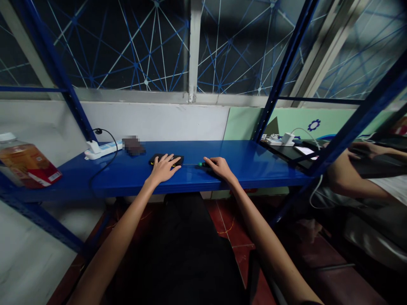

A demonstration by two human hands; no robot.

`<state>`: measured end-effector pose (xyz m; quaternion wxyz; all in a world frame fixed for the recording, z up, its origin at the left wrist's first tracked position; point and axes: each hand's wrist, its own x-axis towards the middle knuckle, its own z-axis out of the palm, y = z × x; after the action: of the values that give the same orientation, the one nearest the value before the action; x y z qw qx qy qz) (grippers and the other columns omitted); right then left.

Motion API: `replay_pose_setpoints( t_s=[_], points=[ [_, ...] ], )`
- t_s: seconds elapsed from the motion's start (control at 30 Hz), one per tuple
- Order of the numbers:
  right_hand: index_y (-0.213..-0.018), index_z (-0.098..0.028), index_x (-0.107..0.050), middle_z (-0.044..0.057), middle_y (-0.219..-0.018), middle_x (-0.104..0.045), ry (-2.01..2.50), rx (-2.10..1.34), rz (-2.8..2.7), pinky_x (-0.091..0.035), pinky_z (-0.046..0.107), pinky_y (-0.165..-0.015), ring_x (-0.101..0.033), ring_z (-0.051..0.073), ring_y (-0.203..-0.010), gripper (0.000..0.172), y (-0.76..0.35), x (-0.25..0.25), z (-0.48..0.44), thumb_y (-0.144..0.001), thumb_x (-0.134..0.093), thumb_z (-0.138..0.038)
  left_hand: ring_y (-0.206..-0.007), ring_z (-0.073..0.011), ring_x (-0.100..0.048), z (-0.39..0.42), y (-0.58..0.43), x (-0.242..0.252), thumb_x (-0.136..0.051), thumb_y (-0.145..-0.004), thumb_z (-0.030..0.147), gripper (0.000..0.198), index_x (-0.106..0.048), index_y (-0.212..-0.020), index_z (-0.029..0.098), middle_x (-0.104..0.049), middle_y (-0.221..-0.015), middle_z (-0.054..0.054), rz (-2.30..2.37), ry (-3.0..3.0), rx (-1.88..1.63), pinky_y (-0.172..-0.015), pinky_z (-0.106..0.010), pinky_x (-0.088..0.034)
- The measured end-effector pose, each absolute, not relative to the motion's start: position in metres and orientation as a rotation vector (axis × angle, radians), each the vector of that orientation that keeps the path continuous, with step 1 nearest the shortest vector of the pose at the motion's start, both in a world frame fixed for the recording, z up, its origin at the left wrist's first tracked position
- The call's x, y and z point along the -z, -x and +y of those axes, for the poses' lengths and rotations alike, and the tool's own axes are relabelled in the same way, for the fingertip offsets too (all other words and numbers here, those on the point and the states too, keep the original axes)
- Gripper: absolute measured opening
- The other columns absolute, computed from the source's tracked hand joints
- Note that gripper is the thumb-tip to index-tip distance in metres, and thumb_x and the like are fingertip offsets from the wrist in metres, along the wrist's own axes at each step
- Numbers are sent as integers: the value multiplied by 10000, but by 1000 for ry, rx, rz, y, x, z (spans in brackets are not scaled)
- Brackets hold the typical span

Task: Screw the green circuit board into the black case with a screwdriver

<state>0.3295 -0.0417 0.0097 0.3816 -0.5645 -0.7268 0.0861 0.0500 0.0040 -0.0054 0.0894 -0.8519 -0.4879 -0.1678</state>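
My left hand (163,167) lies spread and flat over a black flat case (154,159) with bits of yellow on it, on the blue table (203,148). Much of the case is hidden under the palm and fingers. To its right, my right hand (220,166) is closed around the dark handle of a screwdriver (200,164) with a green collar. The thin metal shaft lies low over the tabletop and points left at the case. Whether its tip touches the case I cannot tell.
A white power strip (103,149) with a black cable stands at the back left, beside a blurred-out dark item (133,145). A large bottle (28,163) is at far left. Blue posts (282,63) frame the table. Another person's arm (349,173) is at right, near a phone (305,151).
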Motion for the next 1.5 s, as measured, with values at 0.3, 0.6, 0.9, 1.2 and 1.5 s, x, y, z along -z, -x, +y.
replay_pose_setpoints(
  t_s=[0.3,0.6,0.9,1.2,1.5],
  points=[
    [-820,-212,-577,-21,-689,-578,1384,-368,-1799,-325,248,-588,-482,149,-640,394,-334,-6,-38,-729,-688,-579,-1438,-354,-347,4,-50,5,-366,-1005,558,524,-481,-1465,336,-421,-1553,-83,-1452,2533,502,-1126,-626,-254],
    [-616,-191,-577,7,-565,-516,1560,-151,-1840,-261,287,-577,-450,148,-587,573,-327,-11,-45,-894,-435,-672,-1438,-348,-348,4,-50,6,-389,-1004,545,513,-486,-1461,333,-426,-1550,-80,-1456,2522,510,-1127,-622,-257],
    [-828,-222,-571,-21,-700,-605,1430,-284,-1781,-332,251,-605,-511,148,-647,342,-333,-6,-40,-756,-679,-538,-1437,-354,-350,5,-50,7,-387,-1002,544,513,-487,-1461,337,-428,-1549,-83,-1447,2526,525,-1125,-624,-257],
    [-592,-198,-539,4,-552,-502,1563,-109,-1863,-251,285,-559,-443,142,-563,580,-328,-9,-45,-915,-406,-661,-1441,-356,-342,6,-49,9,-379,-1003,548,520,-479,-1466,336,-422,-1553,-79,-1443,2529,523,-1128,-622,-253],
    [-889,-231,-589,1,-805,-669,1381,-263,-1773,-380,263,-649,-579,178,-720,336,-333,-3,-40,-783,-661,-541,-1443,-366,-332,7,-48,9,-353,-1005,559,532,-463,-1478,339,-408,-1561,-84,-1445,2551,517,-1126,-638,-238]
  ],
)
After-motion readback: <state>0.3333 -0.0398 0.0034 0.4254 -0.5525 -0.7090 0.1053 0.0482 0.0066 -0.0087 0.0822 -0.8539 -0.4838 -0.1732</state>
